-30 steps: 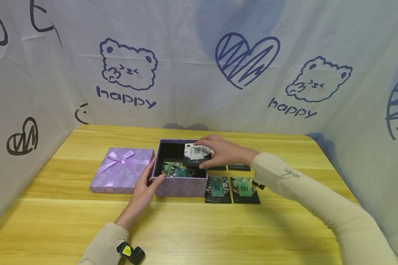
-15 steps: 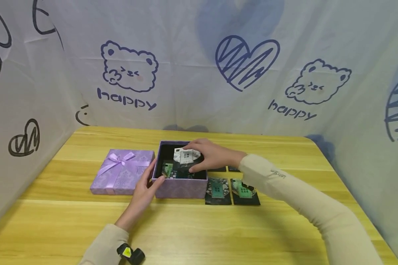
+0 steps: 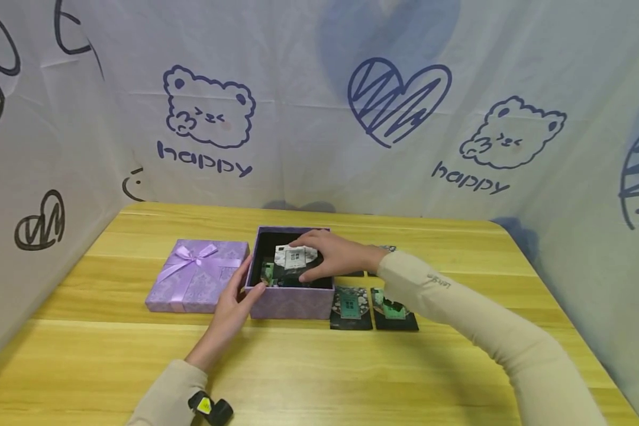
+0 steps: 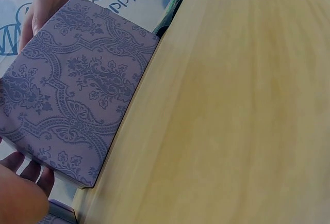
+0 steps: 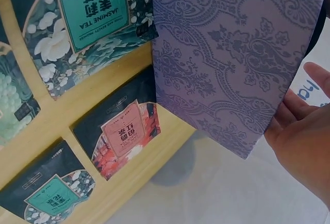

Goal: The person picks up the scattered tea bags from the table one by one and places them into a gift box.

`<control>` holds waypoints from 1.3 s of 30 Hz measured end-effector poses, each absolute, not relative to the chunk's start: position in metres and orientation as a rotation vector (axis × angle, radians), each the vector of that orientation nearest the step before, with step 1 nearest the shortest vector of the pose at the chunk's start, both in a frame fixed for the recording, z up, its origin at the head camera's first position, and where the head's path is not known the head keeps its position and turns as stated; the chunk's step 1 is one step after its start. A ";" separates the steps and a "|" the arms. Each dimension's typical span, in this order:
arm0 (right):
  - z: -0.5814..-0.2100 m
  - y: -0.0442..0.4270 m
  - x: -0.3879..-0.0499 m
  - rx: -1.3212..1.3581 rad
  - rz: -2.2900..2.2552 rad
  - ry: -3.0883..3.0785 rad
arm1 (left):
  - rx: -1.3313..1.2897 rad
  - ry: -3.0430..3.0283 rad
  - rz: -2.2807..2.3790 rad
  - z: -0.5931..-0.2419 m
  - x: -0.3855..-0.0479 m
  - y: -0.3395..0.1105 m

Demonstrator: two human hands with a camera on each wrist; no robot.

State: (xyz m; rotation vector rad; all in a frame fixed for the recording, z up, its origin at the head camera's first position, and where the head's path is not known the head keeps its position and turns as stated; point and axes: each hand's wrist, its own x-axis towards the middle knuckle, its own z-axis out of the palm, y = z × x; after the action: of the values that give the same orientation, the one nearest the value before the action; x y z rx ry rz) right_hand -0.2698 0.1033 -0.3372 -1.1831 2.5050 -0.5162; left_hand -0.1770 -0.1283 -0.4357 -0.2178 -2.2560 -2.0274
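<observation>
An open purple gift box (image 3: 291, 303) with a dark lining stands mid-table. My left hand (image 3: 230, 309) holds its front-left corner, thumb at the front rim and fingers along the left side. My right hand (image 3: 336, 255) reaches over the box's right wall and pinches a white-and-black tea sachet (image 3: 294, 257) inside it. Below that one, a green tea sachet (image 3: 268, 273) shows partly at the left of the box. In the right wrist view, the patterned wall (image 5: 227, 53) hides the right fingertips and the pinched sachet.
Left of the box lies its purple lid (image 3: 194, 284) with a ribbon bow. Several tea sachets lie in rows to its right, among them a jasmine tea sachet (image 3: 350, 307), a green-labelled sachet (image 3: 394, 319) and a red-labelled sachet (image 5: 124, 136). A printed cloth (image 3: 298, 148) hangs behind the table.
My right hand has moved left and down, bringing the white-and-black tea sachet from above the box's right side lower into it. The left hand stays on the corner.
</observation>
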 end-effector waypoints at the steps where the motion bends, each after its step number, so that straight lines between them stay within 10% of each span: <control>1: -0.338 0.103 -0.270 -1.179 -0.518 2.504 | -0.218 -2.255 -2.028 -0.436 -0.177 -0.128; 39: -0.348 0.104 -0.265 -1.164 -0.583 2.545 | -0.210 -2.258 -2.027 -0.436 -0.177 -0.128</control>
State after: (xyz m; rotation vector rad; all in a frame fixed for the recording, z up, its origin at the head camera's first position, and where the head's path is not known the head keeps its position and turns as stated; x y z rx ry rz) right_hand -0.2653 0.1037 -0.3477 -1.1639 2.5452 -0.5827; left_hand -0.1768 -0.1279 -0.4361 -0.2102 -2.2581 -2.0274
